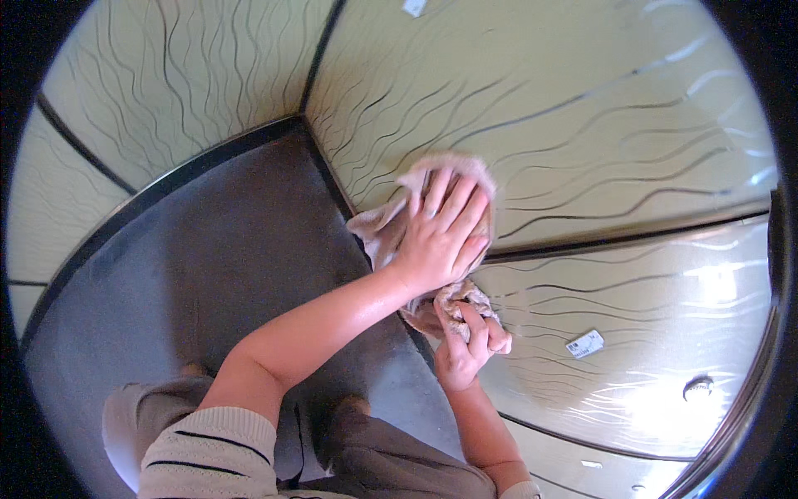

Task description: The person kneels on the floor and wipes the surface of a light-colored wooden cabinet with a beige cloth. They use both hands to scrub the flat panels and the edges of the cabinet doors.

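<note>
My left hand [439,240] lies flat with its fingers spread on a pinkish-beige cloth [380,227], pressing it against a wall panel [561,156] with wavy lines. A ring shows on one of its fingers. Just below it, my right hand [467,349] grips a bunched brownish cloth [464,299] close to the dark seam between two panels. Whether the two cloth parts are one piece, I cannot tell. Both hands are near the lower edge of the wall, over the dark floor [249,249].
A dark base trim [199,156] runs round the floor's edge. One small white label [585,343] with writing is on the lower right panel, another [414,7] at the top. A round fitting [698,388] and a metal edge [742,411] are at the right.
</note>
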`<state>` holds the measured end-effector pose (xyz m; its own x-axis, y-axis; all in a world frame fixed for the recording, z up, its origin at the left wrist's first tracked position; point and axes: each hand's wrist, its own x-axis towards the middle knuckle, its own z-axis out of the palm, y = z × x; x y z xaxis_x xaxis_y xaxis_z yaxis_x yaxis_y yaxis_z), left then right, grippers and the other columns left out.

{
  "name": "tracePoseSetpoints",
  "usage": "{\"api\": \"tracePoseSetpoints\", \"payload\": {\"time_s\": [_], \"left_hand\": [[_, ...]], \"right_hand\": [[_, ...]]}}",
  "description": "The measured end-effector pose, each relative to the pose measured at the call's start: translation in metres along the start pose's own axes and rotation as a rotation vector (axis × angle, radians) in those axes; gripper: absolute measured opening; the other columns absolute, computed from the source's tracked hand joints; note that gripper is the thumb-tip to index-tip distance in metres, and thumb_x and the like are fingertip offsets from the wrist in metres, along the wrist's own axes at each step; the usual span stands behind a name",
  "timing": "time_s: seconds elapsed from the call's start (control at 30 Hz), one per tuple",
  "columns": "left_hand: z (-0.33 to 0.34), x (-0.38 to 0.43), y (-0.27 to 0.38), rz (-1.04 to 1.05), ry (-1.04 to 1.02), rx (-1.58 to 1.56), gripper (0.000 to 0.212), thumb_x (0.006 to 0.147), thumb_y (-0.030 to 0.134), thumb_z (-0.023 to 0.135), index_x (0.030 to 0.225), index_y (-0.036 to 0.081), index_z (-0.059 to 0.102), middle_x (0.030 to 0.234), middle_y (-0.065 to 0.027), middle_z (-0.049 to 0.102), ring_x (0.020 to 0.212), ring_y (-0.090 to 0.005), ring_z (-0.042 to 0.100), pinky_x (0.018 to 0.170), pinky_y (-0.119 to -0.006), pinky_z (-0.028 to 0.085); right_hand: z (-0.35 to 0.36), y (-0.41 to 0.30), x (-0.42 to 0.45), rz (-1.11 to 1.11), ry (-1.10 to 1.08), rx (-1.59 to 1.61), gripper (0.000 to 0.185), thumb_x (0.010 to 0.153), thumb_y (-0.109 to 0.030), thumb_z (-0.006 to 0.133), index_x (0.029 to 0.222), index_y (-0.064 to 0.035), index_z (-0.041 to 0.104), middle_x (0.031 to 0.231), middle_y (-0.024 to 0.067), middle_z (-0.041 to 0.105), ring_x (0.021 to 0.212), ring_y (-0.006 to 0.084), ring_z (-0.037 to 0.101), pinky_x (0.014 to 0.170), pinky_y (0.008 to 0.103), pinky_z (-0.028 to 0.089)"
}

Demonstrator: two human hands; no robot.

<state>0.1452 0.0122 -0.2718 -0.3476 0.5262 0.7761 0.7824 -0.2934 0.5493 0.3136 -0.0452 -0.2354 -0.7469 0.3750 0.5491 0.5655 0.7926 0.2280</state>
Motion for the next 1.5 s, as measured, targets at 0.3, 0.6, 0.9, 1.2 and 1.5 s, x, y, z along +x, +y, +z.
{"api": "tracePoseSetpoints", "payload": {"time_s": [0.3, 0.6, 0.9, 1.2, 1.5], "left_hand": [[-0.036, 0.13, 0.085, 0.165, 0.255, -0.095, 0.051, 0.088, 0.037, 0.055, 0.134, 0.018, 0.051, 0.144, -0.0048, 0.041, 0.137, -0.0296, 0.028, 0.104, -0.056, 0.019], [-0.011, -0.024, -0.001, 0.042, -0.239, 0.023, 0.057, 0.082, 0.039, 0.06, 0.128, 0.007, 0.05, 0.139, -0.0165, 0.04, 0.13, -0.0414, 0.031, 0.104, -0.061, 0.02], [-0.079, 0.203, 0.1, 0.133, 0.257, 0.053, 0.057, 0.095, 0.028, 0.041, 0.141, -0.003, 0.031, 0.147, -0.0235, 0.028, 0.138, -0.0407, 0.021, 0.112, -0.05, 0.014], [-0.01, -0.058, 0.077, 0.345, -0.372, -0.052, 0.038, 0.078, 0.034, 0.062, 0.112, 0.018, 0.065, 0.115, -0.0011, 0.06, 0.114, -0.0215, 0.048, 0.097, -0.047, 0.033], [-0.031, 0.036, 0.131, 0.231, -0.143, -0.175, 0.052, 0.078, 0.032, 0.06, 0.128, 0.017, 0.056, 0.132, -0.0036, 0.052, 0.127, -0.0254, 0.042, 0.107, -0.063, 0.016]], "right_hand": [[-0.06, 0.024, 0.018, 0.045, 0.232, -0.065, 0.031, 0.071, 0.001, 0.059, 0.091, -0.0161, 0.075, 0.106, 0.0066, 0.057, 0.096, 0.0252, 0.045, 0.083, 0.037, 0.032], [-0.041, 0.015, 0.003, 0.04, 0.157, -0.017, 0.026, 0.066, -0.017, 0.064, 0.09, -0.0229, 0.074, 0.107, -0.0059, 0.061, 0.093, 0.0168, 0.044, 0.08, 0.0345, 0.027], [-0.121, 0.039, 0.065, 0.169, 0.467, -0.099, 0.039, 0.067, 0.006, 0.059, 0.095, -0.0147, 0.075, 0.105, 0.0058, 0.057, 0.095, 0.0236, 0.049, 0.082, 0.0344, 0.035], [-0.082, 0.036, 0.029, 0.118, 0.329, -0.363, 0.03, 0.064, -0.017, 0.068, 0.094, -0.0163, 0.068, 0.115, 0.0025, 0.056, 0.099, 0.0185, 0.047, 0.079, 0.0346, 0.028], [-0.162, 0.055, 0.081, 0.172, -0.026, -0.813, 0.048, 0.074, -0.012, 0.053, 0.119, -0.026, 0.064, 0.119, 0.0008, 0.054, 0.104, 0.0179, 0.046, 0.081, 0.0419, 0.027]]}}
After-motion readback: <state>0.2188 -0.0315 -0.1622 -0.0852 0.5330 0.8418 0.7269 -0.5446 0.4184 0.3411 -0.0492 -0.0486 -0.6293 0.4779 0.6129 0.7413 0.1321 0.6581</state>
